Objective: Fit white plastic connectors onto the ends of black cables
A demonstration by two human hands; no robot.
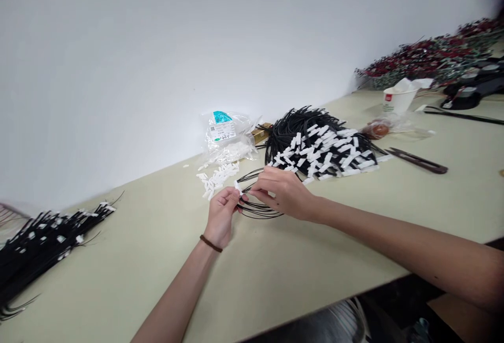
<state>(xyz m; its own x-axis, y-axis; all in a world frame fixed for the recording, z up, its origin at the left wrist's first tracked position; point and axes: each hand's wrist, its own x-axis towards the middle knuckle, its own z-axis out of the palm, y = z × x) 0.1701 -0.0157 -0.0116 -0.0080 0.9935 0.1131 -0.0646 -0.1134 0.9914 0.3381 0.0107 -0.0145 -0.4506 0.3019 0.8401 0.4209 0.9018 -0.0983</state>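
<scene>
My left hand [221,216], a brown band on its wrist, pinches a small white plastic connector [238,187] at its fingertips. My right hand [281,191] is closed on the thin black wires [258,209] that loop on the table between both hands. Just behind my right hand lies a big heap of black wires with white connectors [321,146]. Loose white connectors [216,177] are scattered beyond my left hand, in front of a clear plastic bag [226,133] with more of them.
A bundle of black wires with white tips [43,243] lies at the left on the pale table [275,269]. Dark scissors [419,160], a wrapped bun [378,129], a white paper cup [396,100] and red-green wire piles [429,54] are at right. A white wall is behind.
</scene>
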